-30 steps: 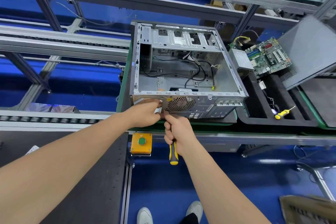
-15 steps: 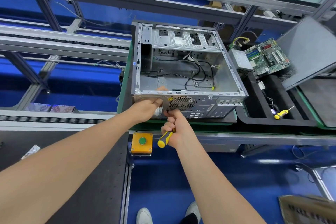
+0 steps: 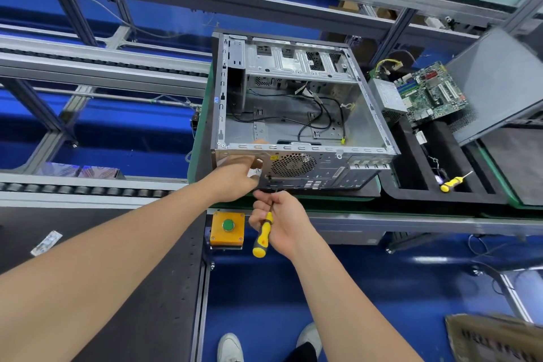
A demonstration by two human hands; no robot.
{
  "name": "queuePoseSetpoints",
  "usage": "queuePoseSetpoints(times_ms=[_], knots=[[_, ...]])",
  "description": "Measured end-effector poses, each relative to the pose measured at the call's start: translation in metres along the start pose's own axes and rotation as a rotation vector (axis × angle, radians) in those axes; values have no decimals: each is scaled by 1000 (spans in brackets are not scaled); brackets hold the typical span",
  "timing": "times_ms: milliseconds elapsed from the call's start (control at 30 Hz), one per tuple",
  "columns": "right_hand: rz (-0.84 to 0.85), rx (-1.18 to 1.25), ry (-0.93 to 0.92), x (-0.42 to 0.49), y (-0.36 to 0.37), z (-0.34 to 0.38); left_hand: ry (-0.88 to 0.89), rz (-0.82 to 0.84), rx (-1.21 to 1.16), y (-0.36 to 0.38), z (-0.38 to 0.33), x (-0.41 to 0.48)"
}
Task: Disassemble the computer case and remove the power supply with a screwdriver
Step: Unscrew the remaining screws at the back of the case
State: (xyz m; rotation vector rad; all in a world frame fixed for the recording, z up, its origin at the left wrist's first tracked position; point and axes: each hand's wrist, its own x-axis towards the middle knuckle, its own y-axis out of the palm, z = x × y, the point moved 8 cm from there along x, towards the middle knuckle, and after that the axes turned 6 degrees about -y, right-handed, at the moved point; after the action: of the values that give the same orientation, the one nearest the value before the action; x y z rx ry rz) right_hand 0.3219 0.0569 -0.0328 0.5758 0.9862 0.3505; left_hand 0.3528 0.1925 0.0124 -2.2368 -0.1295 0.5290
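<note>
The computer case (image 3: 323, 166) lay open side up on the worktop (image 3: 338, 199). The left hand (image 3: 235, 176) gripped the top edge of its rear panel. The fingers of the right hand (image 3: 283, 222) were curled round the screwdriver (image 3: 262, 236), its tip pointing up at the panel's lower edge and its handle toward the person.

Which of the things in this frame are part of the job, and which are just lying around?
In use:
computer case, held by the left hand
screwdriver in the right hand
grey box with yellow wires, likely the power supply

Lying about:
second screwdriver
motherboard
side panel
orange button box
cardboard box
</note>
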Motion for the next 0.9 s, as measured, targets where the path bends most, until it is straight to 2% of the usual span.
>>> queuePoseSetpoints(times_ms=[200,433,900], knots=[[107,-572,-47,-20,-12,6,78,-18,-1,-2,-12,-5],[82,-694,-77,-30,-9,18,81,-51,117,-3,-13,-4],[30,-855,-109,-23,-3,37,167,-20,48,-1,-13,-1]])
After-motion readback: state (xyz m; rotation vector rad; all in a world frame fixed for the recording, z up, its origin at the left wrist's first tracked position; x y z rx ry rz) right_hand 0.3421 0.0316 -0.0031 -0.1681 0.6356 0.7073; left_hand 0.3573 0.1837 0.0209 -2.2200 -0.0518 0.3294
